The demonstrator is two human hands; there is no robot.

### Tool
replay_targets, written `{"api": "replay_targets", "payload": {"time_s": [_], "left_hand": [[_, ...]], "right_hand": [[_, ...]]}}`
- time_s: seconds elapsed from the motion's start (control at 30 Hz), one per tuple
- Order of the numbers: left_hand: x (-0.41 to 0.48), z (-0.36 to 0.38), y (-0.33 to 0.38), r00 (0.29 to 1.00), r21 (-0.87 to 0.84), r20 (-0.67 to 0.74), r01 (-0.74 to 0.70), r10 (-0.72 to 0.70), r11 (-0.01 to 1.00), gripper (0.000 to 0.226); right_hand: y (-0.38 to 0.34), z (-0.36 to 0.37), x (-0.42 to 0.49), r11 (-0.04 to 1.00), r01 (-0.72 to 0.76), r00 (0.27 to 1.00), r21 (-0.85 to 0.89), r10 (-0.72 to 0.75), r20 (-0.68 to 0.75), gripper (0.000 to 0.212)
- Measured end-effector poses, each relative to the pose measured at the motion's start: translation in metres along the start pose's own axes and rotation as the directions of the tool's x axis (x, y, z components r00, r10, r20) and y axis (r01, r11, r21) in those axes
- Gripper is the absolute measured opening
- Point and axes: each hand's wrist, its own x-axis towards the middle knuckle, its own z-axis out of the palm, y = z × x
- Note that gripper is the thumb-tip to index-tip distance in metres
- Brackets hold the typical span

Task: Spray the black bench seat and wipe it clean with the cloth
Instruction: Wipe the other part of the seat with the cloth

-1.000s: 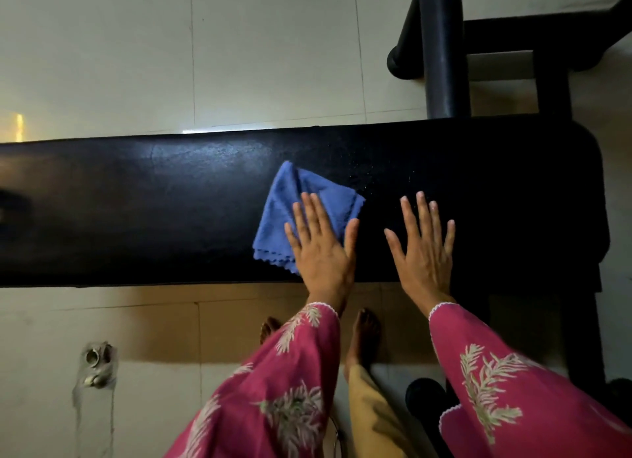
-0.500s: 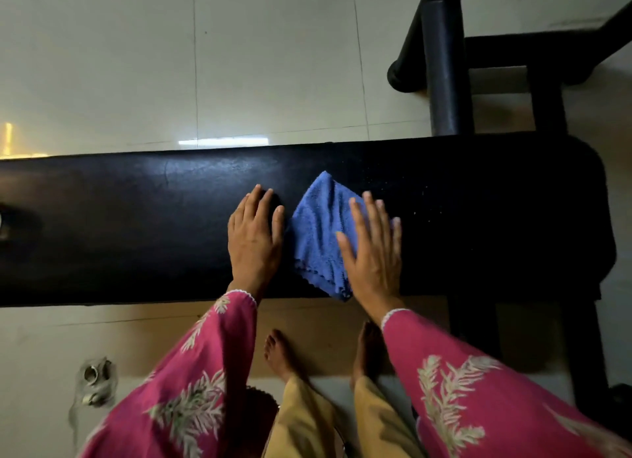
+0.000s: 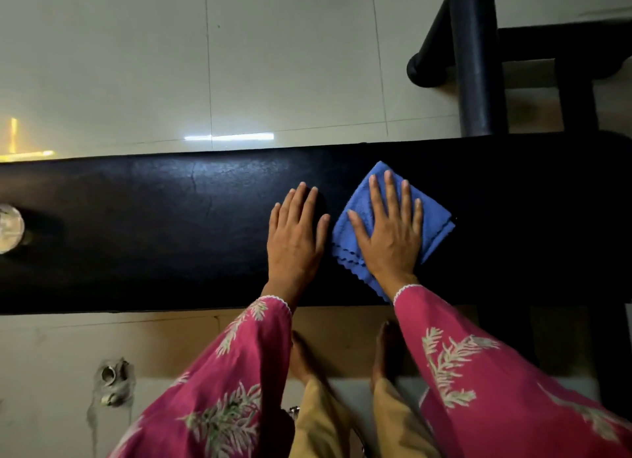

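Cloth: the blue cloth (image 3: 393, 225) lies folded on the black bench seat (image 3: 136, 231), toward the seat's right end, its scalloped edge facing the near side of the seat.
Right hand: the right hand (image 3: 390, 235) presses flat on the cloth, fingers spread and straight, gripping nothing.
Left hand: the left hand (image 3: 295, 237) rests palm down on bare seat just left of the cloth, fingers extended and together, holding nothing.
Just changed: 1.0 s ago the left hand was the 1 on the cloth; 0.5 s ago the right hand took it over, and now it has pushed it further toward the seat's right end.
Meaning: wiping looks well under way, and this stroke seems aimed at the part of the seat nearest the black frame (image 3: 475, 64).
Other differences: the left hand has followed rightward along the seat, staying beside the cloth.
Sprayer: a pale round object (image 3: 10, 228) sits at the seat's far left; I cannot tell whether it is the spray bottle.
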Motion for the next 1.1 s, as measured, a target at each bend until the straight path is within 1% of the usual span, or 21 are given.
{"api": "replay_targets", "payload": {"time_s": [0.03,0.1,0.13,0.17,0.27,0.3,0.33,0.43,0.5,0.57,0.63,0.7,0.73,0.77,0.83,0.87,0.9,0.93,1.03,1.07,1.1], "left_hand": [[0.002,0.001,0.001,1.0,0.013,0.018,-0.021,0.021,1.0,0.055],[0.005,0.005,0.002,0.997,0.046,0.057,-0.049,0.046,0.998,0.057],[0.006,0.008,0.001,0.996,0.065,0.071,-0.055,0.05,0.996,0.058],[0.006,0.01,0.001,0.996,0.087,0.079,-0.057,0.05,0.995,0.058],[0.006,0.017,0.001,0.996,0.135,0.073,-0.051,0.042,0.99,0.057],[0.006,0.019,0.002,0.997,0.144,0.063,-0.047,0.038,0.989,0.056],[0.006,0.02,0.002,0.998,0.15,0.05,-0.041,0.034,0.988,0.056],[0.007,0.022,0.006,1.0,0.133,0.018,-0.015,0.013,0.991,0.056],[0.008,0.022,0.011,1.0,0.091,-0.011,0.006,-0.005,0.996,0.057],[0.012,0.021,0.018,0.999,0.049,-0.036,0.024,-0.022,0.999,0.058],[0.017,0.021,0.025,0.998,0.021,-0.048,0.037,-0.036,0.999,0.06],[0.023,0.022,0.032,0.998,0.01,-0.035,0.042,-0.042,0.999,0.061],[0.026,0.023,0.035,0.999,0.008,-0.03,0.042,-0.042,0.999,0.061],[0.029,0.024,0.037,0.999,0.007,-0.027,0.042,-0.042,0.999,0.061],[0.031,0.025,0.039,0.999,0.006,-0.015,0.041,-0.041,0.999,0.062],[0.032,0.025,0.038,0.999,0.01,-0.008,0.04,-0.04,0.999,0.062],[0.031,0.024,0.036,0.999,0.016,-0.004,0.036,-0.036,0.999,0.061],[0.031,0.024,0.034,0.999,0.025,-0.004,0.034,-0.034,0.999,0.061],[0.03,0.022,0.029,0.999,0.037,-0.02,0.043,-0.042,0.998,0.059],[0.03,0.021,0.028,0.999,0.035,-0.021,0.048,-0.047,0.998,0.058],[0.029,0.021,0.027,0.999,0.031,-0.022,0.05,-0.05,0.998,0.058]], "right_hand": [[0.002,0.0,-0.002,1.0,0.023,0.999,-0.011,-0.023,0.028,0.065],[0.019,-0.003,0.001,0.983,0.181,0.981,-0.024,-0.178,0.08,0.067],[0.032,-0.006,0.006,0.972,0.234,0.969,-0.022,-0.231,0.093,0.068],[0.045,-0.009,0.014,0.973,0.23,0.969,-0.018,-0.227,0.095,0.07],[0.06,-0.015,0.024,1.0,0.005,0.999,0.004,-0.005,0.045,0.071],[0.056,-0.015,0.02,1.0,-0.027,0.999,-0.01,0.027,0.034,0.07],[0.05,-0.014,0.014,0.999,-0.011,0.999,-0.03,0.012,0.041,0.068],[0.052,-0.011,0.005,0.977,0.21,0.973,-0.04,-0.204,0.106,0.066],[0.067,-0.013,0.017,0.96,0.28,0.955,-0.012,-0.278,0.103,0.068],[0.08,-0.015,0.035,0.971,0.236,0.968,0.023,-0.237,0.087,0.071],[0.083,-0.017,0.046,0.994,0.096,0.992,0.046,-0.099,0.076,0.071],[0.071,-0.016,0.043,1.0,-0.009,0.999,0.004,0.009,0.038,0.069],[0.063,-0.014,0.037,1.0,0.0,0.999,-0.016,0.001,0.033,0.067],[0.057,-0.011,0.032,0.998,0.059,0.997,-0.03,-0.058,0.041,0.065],[0.059,-0.011,0.032,0.973,0.229,0.97,-0.04,-0.225,0.095,0.067],[0.065,-0.013,0.039,0.961,0.275,0.958,-0.031,-0.271,0.097,0.068],[0.07,-0.014,0.049,0.96,0.28,0.957,-0.021,-0.277,0.085,0.069],[0.072,-0.014,0.058,0.968,0.252,0.965,-0.009,-0.251,0.072,0.069],[0.061,-0.012,0.064,0.993,0.121,0.99,0.003,-0.121,0.068,0.067],[0.054,-0.01,0.06,0.992,0.127,0.989,0.001,-0.127,0.075,0.067],[0.051,-0.01,0.058,0.984,0.178,0.98,-0.001,-0.178,0.091,0.067]]}}
